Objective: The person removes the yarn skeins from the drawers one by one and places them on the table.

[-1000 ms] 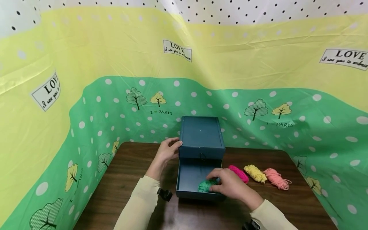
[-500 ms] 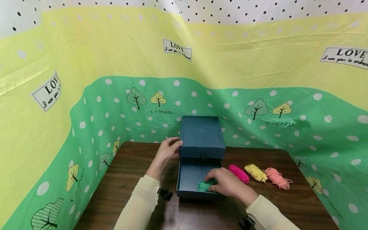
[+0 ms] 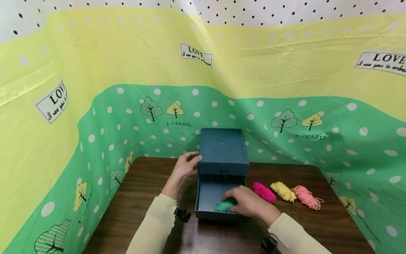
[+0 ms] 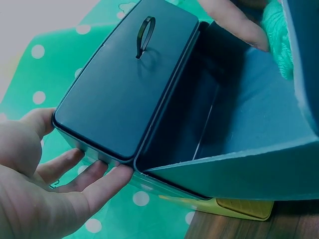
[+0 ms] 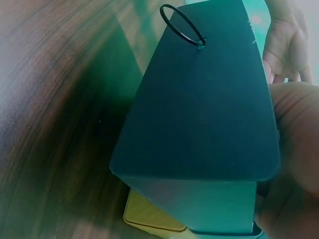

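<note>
Inside the low drawer point(image 3: 209, 214): the green yarn bundle point(image 3: 223, 205) is here, down near the front edge.
Right hand point(image 3: 250, 202): its fingers and thumb curl round the green yarn bundle and hold it.
Left hand point(image 3: 182, 169): its fingers are spread and touch the left side of the blue box point(image 3: 223, 144). They do not wrap round anything. I think this hand is there to stop the box from sliding.
Step now: it looks like the green yarn bundle is being put down in the low drawer, but it is not let go yet.
Next move: this seems to call for letting go softly, then lifting up so no strand snags and the drawer is not bumped. Then maybe the pink bundle, as it is the closest one outside.
Yarn count: four. One green is in the drawer. Three lie in a row on the table point(image 3: 127, 201), right of the drawer: one pink bundle point(image 3: 264, 192), one yellow bundle point(image 3: 283, 191) and one peach bundle point(image 3: 307, 197).
Box count: one blue box.
Drawer count: two. The low one is pulled out, and the top drawer point(image 3: 210, 168) is closed.
Pull loops: two black ones, the top loop point(image 4: 140, 44) and the low loop point(image 5: 180, 36).
Yellow piece point(image 4: 244, 206): one, under the box; I cannot tell what it is.
</note>
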Demonstrator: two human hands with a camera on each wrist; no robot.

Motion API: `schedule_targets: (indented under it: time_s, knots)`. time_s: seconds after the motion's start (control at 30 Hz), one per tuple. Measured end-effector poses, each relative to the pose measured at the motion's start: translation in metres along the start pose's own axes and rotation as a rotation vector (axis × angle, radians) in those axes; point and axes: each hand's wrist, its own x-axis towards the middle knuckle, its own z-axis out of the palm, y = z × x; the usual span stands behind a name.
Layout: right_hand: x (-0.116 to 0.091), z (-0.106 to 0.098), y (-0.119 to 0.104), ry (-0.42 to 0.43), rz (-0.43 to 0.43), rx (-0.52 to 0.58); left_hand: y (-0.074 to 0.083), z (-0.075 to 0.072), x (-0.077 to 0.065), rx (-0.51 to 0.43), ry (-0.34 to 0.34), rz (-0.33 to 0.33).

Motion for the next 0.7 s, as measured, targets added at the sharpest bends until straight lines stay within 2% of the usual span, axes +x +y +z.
schedule_targets:
  time_s: [0.17,0.5,0.7]
  knots:
    - [-0.001,-0.002,0.002,0.027,-0.015,0.016,-0.002,-0.001,0.001,-0.022,-0.005,0.004]
    - [-0.013,-0.015,0.002,0.138,0.014,0.055,-0.001,-0.001,0.000,-0.017,-0.007,0.006]
    - [-0.022,-0.023,0.005,0.169,0.036,0.086,0.000,0.000,-0.001,-0.031,-0.012,0.004]
